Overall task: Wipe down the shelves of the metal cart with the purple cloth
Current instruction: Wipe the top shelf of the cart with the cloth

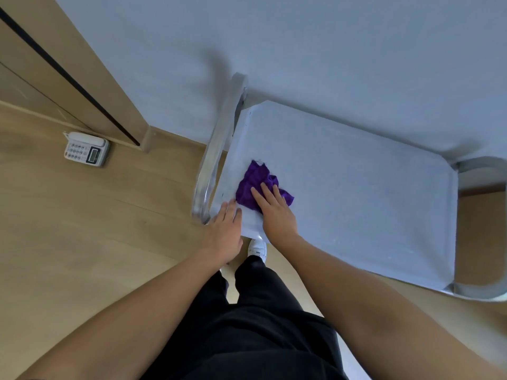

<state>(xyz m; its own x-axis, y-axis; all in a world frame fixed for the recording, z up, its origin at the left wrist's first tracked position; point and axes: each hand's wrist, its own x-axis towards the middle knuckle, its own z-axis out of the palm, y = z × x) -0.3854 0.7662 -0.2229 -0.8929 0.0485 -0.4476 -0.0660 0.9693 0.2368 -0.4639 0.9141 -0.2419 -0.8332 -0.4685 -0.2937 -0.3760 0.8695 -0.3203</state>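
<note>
Pressing flat, your right hand (275,212) pins the purple cloth (258,185) to the cart's top shelf (356,187) near its left end; your left hand (223,229), fingers extended and holding nothing, rests on the shelf's near left corner beside the handle (216,149)

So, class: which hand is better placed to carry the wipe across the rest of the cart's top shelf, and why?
The right hand. It lies flat on the purple cloth on the top shelf, most of which stretches to its right. The left hand rests at the shelf's near-left corner, off the cloth.
</note>
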